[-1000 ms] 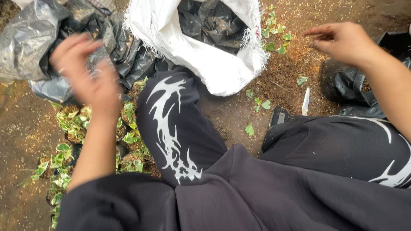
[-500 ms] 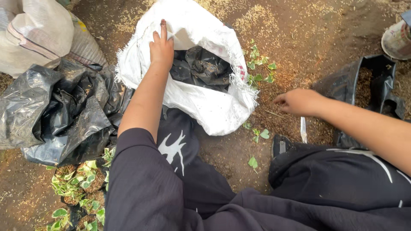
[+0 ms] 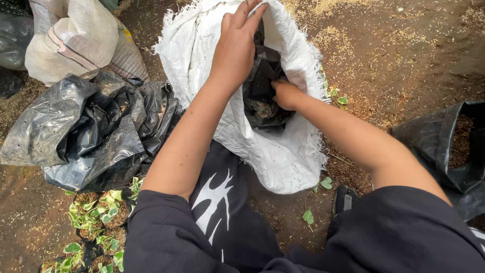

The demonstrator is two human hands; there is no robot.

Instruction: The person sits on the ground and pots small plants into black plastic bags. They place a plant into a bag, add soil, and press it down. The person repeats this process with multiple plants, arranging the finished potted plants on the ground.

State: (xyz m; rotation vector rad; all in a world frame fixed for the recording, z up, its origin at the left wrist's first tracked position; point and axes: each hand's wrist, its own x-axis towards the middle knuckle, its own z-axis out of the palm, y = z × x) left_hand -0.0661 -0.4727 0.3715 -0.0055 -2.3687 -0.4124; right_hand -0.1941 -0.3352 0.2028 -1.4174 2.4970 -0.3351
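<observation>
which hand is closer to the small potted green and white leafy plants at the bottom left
Left. The left hand grips the far rim of the white woven sack, on the side of the potted green and white leafy plants. The right hand reaches inside the sack, farther right.

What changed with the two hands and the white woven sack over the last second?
The left hand moved from over the small green plants up to the white woven sack and now grips its far rim, holding the mouth open. The right hand left the bare ground and reached into the sack, onto the black plastic bags inside. The crumpled black plastic sheet stayed put.
</observation>
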